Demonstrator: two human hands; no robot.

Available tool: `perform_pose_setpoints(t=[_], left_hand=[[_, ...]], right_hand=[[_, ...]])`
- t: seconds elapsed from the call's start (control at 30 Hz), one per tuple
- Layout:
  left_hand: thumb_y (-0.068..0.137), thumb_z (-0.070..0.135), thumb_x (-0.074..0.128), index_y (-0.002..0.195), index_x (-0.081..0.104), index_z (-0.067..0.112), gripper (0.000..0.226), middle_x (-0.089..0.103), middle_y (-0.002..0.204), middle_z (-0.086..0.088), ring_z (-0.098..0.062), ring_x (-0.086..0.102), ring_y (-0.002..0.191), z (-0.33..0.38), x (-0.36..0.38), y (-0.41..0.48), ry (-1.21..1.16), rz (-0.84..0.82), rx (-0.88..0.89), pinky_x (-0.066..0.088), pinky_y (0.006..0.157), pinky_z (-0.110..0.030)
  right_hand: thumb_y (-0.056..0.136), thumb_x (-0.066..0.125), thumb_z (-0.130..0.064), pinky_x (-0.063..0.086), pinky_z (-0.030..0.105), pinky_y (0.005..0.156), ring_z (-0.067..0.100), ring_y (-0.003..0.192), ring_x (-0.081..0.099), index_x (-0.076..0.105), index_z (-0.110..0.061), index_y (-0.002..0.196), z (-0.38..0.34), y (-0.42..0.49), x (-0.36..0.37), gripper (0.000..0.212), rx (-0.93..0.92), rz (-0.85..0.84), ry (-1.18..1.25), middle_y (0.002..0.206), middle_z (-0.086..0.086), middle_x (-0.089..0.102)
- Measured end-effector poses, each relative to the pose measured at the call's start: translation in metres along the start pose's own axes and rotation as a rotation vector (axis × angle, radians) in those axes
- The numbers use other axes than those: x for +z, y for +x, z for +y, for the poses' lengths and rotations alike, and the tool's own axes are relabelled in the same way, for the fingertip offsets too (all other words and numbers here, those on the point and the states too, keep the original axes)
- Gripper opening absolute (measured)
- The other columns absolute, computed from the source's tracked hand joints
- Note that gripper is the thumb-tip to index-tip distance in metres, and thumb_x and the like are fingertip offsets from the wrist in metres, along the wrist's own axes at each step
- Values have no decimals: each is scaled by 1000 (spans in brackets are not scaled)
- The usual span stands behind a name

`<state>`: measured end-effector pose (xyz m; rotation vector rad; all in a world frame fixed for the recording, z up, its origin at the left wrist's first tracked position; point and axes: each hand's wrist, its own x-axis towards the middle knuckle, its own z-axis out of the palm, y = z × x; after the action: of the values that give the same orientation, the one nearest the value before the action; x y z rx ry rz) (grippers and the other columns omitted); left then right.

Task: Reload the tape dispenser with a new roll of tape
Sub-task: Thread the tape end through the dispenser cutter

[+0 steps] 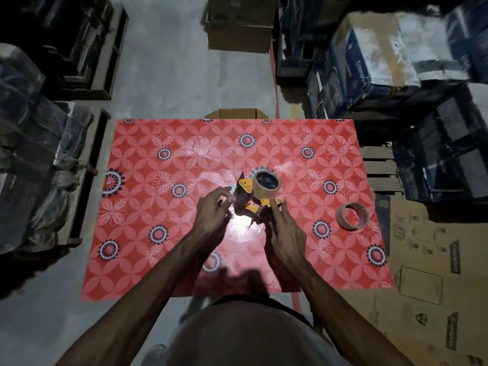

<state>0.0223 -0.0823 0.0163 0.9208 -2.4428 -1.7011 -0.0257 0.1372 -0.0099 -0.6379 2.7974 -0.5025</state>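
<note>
So the yellow tape dispenser (254,198) is sitting near the middle of the red flowery table (148,207), with a brown tape roll (266,181) already mounted on its far end. The left hand (212,213) has its fingers loosely curled around the dark handle end, touching it, though I can't tell how tight the grip really is, while the right hand (286,231) has its fingers stretched forward and pressed on the yellow frame. An empty cardboard core (352,216) lies well off to the right.
</note>
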Motion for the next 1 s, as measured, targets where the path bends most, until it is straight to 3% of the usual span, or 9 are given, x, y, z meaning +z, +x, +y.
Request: perform_pose_setpoints(t=[0.13,0.23,0.3,0.43,0.57,0.63,0.7,0.83,1.0], left_hand=[[102,24,64,98,71,23,8,76,127,-3,-14,72,92,12,-7,0,119,-14,70,53,96,-34],[101,31,58,95,66,32,10,77,104,14,-14,72,98,19,-11,0,232,-24,131,49,106,-57],[102,37,55,95,64,30,13,75,94,13,-15,72,89,24,-11,-1,299,-53,164,49,102,-57],[107,27,59,95,59,30,12,75,89,11,-1,66,72,34,-11,-5,353,-118,161,42,71,-25],[104,22,63,89,64,28,16,76,82,13,2,69,73,40,-9,-9,340,-121,86,46,68,-25],[103,17,65,87,67,24,17,71,75,14,7,60,59,44,-7,-11,304,-108,9,42,58,-21],[103,18,67,85,67,25,19,68,72,13,-2,52,53,48,-5,-14,312,-102,-25,37,52,-22],[103,14,65,92,71,17,13,69,75,8,-2,47,52,54,-1,-21,316,-97,-5,33,46,-12],[102,12,66,89,69,19,15,73,82,2,-5,56,62,65,0,-26,352,-101,33,38,58,-16]], right_hand=[[101,56,-18,57,38,56,30,79,69,10,-38,164,6,-2,-6,81,-69,-16,52,162,16,37],[102,52,-21,55,36,57,26,77,66,19,-46,162,8,-8,-18,73,-121,-21,121,160,13,41],[102,52,-22,55,36,60,25,79,66,17,-54,159,13,-12,-23,74,-131,-29,141,161,11,41],[103,55,-24,61,43,69,11,73,62,15,-63,155,24,-22,-31,77,-156,-52,257,152,-2,53],[98,64,-21,59,43,92,9,102,68,22,-71,148,35,-28,-40,82,-128,-158,398,135,-30,52],[97,66,-23,56,41,99,13,117,66,25,-70,148,38,-29,-40,80,-101,-200,438,135,-28,54],[96,67,-21,52,33,97,8,118,64,29,-72,145,39,-30,-39,80,-51,-211,497,132,-29,59],[94,70,-20,36,12,95,-2,128,52,34,-73,142,48,-30,-43,79,-5,-215,601,127,-52,47],[95,68,-16,38,12,91,-20,118,49,37,-72,141,50,-34,-44,80,23,-250,651,128,-46,50]])
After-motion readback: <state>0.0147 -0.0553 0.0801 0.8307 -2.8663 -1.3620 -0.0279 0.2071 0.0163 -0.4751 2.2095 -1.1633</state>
